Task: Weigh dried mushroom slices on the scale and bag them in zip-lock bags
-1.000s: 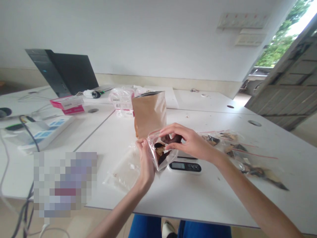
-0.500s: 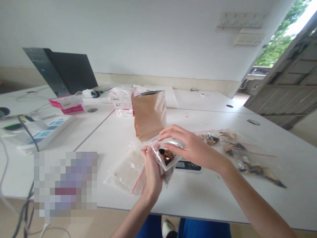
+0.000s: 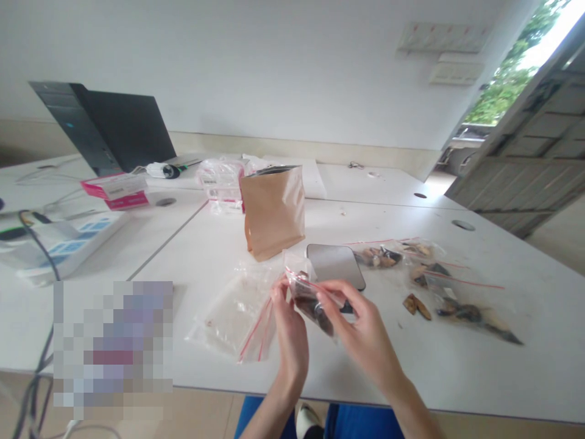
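Just in front of the scale [image 3: 336, 266] we hold a small zip bag [image 3: 309, 295] of dark pieces above the table [image 3: 448, 372]. Our left hand [image 3: 289, 329] pinches its near-left edge; our right hand [image 3: 361, 326] grips the lower right end. The bag's long axis slants from upper left, toward the scale, down to lower right, its red-striped mouth along the upper side. Left of the scale lie empty bags [image 3: 235, 311]; behind it stands a brown pouch [image 3: 273, 210]; to its right lie filled bags [image 3: 434, 277]. The table is white, the wall [image 3: 274, 67] plain, and far right of the scale a door [image 3: 525, 164] stands open.
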`<state>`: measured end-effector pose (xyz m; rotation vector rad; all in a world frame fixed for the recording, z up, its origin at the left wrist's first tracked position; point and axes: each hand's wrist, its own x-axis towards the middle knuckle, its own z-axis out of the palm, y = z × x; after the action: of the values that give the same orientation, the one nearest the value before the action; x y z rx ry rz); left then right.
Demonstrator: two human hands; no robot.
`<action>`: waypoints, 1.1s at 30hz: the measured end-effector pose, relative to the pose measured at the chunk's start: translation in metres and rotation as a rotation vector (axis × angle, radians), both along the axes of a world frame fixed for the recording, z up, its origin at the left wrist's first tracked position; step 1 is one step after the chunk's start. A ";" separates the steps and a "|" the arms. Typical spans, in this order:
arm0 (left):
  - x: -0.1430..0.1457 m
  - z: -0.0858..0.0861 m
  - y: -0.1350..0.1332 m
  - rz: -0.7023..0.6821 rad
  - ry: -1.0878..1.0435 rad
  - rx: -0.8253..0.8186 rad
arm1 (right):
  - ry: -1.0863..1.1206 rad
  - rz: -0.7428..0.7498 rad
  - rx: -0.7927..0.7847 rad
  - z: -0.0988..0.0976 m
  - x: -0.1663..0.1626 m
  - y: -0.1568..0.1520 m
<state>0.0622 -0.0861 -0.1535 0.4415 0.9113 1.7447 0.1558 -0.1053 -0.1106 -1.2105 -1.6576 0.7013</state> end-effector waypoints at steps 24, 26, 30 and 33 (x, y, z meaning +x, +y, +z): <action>-0.023 -0.003 0.004 -0.217 0.314 0.062 | 0.338 -0.514 0.039 -0.032 0.010 0.001; -0.023 -0.002 0.003 -0.145 0.349 0.077 | 0.291 -0.593 0.107 -0.033 0.011 0.003; -0.023 0.002 0.001 -0.031 0.457 0.086 | 0.267 -0.647 0.137 -0.038 0.010 0.007; -0.023 0.002 0.002 -0.016 0.505 0.073 | 0.285 -0.638 0.103 -0.041 0.008 0.008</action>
<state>0.0394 -0.0843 -0.1519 0.9631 1.1913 1.6831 0.1641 -0.0971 -0.1520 -1.3884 -0.9757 0.3575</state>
